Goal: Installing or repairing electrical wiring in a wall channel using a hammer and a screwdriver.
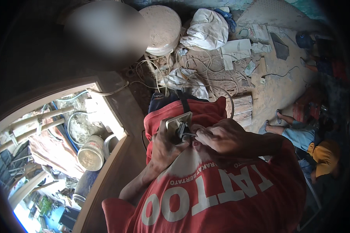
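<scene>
In front of my red shirt, my left hand (pixel 164 149) is wrapped round a small cream-rimmed rectangular box (pixel 178 122). Its open side shows dark and grey metallic parts that look like an electrical fitting, though I cannot make out its exact kind. My right hand (pixel 217 136) comes in from the right with its fingers pinched together at the box's edge. Something thin and light shows between its fingertips and the box; whether it is a wire or a tool is too small to tell.
Loose pale cable (pixel 208 64) lies coiled on the rubble-strewn floor beyond me, near a white sack (pixel 207 29) and a dusty bucket (pixel 161 29). A framed opening (pixel 105 97) is at left, with another bucket (pixel 91 155) outside. Other people sit at the right.
</scene>
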Demonstrator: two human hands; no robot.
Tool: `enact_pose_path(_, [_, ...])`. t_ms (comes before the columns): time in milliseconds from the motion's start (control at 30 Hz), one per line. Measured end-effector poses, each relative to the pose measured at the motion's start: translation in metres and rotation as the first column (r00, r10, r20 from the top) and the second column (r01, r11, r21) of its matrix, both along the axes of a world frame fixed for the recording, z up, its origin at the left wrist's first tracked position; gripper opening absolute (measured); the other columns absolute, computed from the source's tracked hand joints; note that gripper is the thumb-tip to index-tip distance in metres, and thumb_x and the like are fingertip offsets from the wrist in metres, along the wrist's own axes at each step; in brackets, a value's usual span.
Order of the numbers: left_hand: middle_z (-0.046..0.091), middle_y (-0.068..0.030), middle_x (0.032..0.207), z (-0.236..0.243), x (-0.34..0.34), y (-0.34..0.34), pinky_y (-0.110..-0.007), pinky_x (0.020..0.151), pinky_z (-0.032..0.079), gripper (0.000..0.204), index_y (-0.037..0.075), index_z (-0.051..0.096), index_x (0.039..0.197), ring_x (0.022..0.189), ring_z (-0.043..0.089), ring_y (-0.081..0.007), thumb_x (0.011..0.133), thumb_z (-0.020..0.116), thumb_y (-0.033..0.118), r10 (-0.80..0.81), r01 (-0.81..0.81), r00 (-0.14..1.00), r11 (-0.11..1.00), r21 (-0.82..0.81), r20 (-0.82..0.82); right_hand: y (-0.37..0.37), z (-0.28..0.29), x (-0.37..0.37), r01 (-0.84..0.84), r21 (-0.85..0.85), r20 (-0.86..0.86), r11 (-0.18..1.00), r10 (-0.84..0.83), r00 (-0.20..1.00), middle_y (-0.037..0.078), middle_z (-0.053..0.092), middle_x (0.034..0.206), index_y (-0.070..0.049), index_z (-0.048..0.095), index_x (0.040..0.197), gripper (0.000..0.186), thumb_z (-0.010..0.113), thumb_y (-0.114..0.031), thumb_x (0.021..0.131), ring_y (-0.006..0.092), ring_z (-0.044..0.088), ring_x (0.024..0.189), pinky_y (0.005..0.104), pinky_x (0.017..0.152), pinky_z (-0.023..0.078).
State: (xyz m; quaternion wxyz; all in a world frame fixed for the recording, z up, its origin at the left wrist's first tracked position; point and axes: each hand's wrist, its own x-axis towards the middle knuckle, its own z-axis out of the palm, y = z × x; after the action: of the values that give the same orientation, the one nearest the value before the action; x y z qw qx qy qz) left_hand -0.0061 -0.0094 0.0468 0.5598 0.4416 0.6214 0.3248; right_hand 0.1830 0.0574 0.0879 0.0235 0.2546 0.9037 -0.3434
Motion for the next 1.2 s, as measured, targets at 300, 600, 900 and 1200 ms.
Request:
enact_pose_path(300, [0.059,-0.0165,0.068,0.012,-0.007,0.004,-0.036,0.055,0.049,0.036,0.001,0.045,0.097,0.062,0.062,-0.0303,0.070,0.068,0.011,-0.221,0.228,0.947,0.974,0.006,-0.234,0.073,0.044,0.059,0.173,-0.216,-0.156,0.961,-0.209,0.965,0.011,0.063,0.071,-0.002,0.063,0.087,0.015,0.062,-0.016,0.080,0.0237,0.059,0.056,0.0320,0.053,0.044])
enact_pose_path(600, [0.050,-0.0159,0.112,-0.010,-0.041,0.018,-0.032,0.066,0.056,0.053,0.001,0.034,0.122,0.097,0.057,-0.0226,0.084,0.057,0.029,0.272,-0.248,0.838,0.962,-0.113,0.472,0.096,-0.066,0.099,0.882,-0.167,-0.246,0.440,-0.885,0.395,0.007,0.060,0.078,0.003,0.057,0.098,0.024,0.048,-0.019,0.090,0.0074,0.051,0.077,0.0224,0.070,0.041])
enact_pose_path(900, [0.050,-0.0129,0.117,-0.019,-0.033,0.034,-0.043,0.079,0.052,0.047,0.004,0.036,0.125,0.102,0.055,-0.0257,0.090,0.044,0.034,0.500,-0.441,0.605,0.858,-0.263,0.619,0.109,-0.260,0.050,0.761,0.350,-0.338,0.546,-0.685,0.646,0.018,0.060,0.080,0.002,0.055,0.096,0.026,0.050,-0.021,0.087,0.0344,0.058,0.078,0.0400,0.071,0.045])
enact_pose_path(1200, [0.054,-0.0107,0.105,-0.037,-0.024,0.034,-0.033,0.073,0.051,0.040,-0.001,0.043,0.117,0.091,0.057,-0.0177,0.088,0.050,0.026,0.415,-0.368,0.602,0.902,-0.225,0.682,0.079,-0.039,-0.060,0.227,-0.232,-0.262,0.946,-0.286,0.922,0.009,0.053,0.060,-0.003,0.051,0.078,0.031,0.054,-0.033,0.086,0.0212,0.054,0.054,0.0326,0.055,0.042])
